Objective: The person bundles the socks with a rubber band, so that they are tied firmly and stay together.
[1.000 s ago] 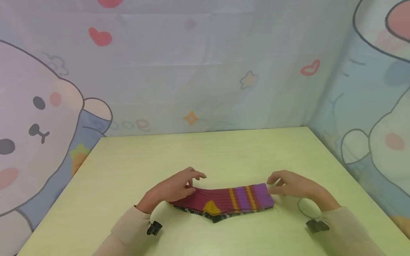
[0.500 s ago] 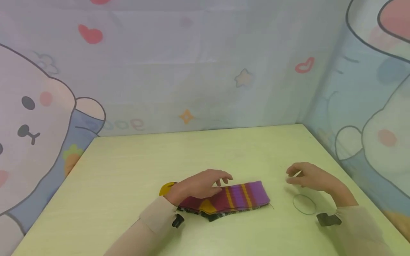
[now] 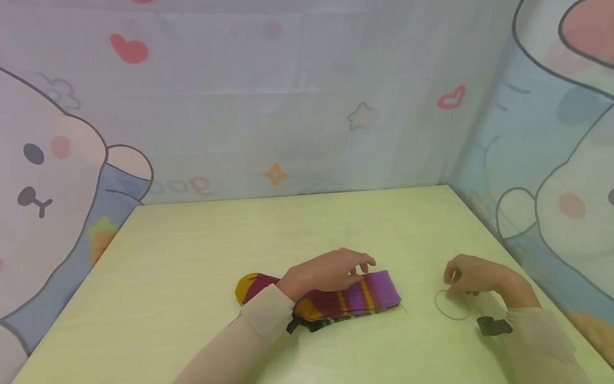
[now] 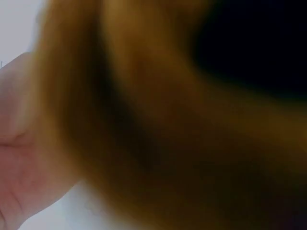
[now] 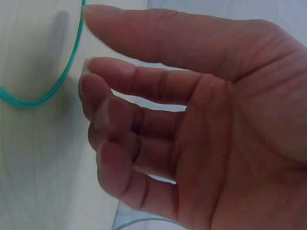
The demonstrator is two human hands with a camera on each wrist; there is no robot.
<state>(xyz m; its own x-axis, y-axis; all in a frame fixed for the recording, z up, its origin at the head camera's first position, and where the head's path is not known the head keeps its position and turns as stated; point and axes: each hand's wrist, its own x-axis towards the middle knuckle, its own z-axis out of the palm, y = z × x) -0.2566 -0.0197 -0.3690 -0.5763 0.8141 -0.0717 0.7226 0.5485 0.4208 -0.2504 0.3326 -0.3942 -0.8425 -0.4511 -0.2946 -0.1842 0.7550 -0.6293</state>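
A stack of striped socks (image 3: 386, 287), burgundy, purple and yellow on top with a dark patterned layer beneath, lies flat on the table. Over its middle is my left hand (image 3: 328, 271), fingers loosely bent, with no sock pinched; whether it touches the socks I cannot tell. A thin green elastic band (image 3: 455, 318) lies to the right of the socks. At its far edge my right hand (image 3: 482, 277) reaches down. In the right wrist view the thumb tip is beside the green band (image 5: 29, 102), and a gap parts thumb and index finger.
The pale yellow table (image 3: 192, 250) meets a printed cloth backdrop (image 3: 216, 106) at the back and sides. A dark strap piece (image 3: 494, 326) hangs by the right cuff. Brown blur fills most of the left wrist view.
My left hand has slid right along the socks, from the toe end towards the cuffs. The right hand has left the cuff end, moved right and come down to the elastic band.
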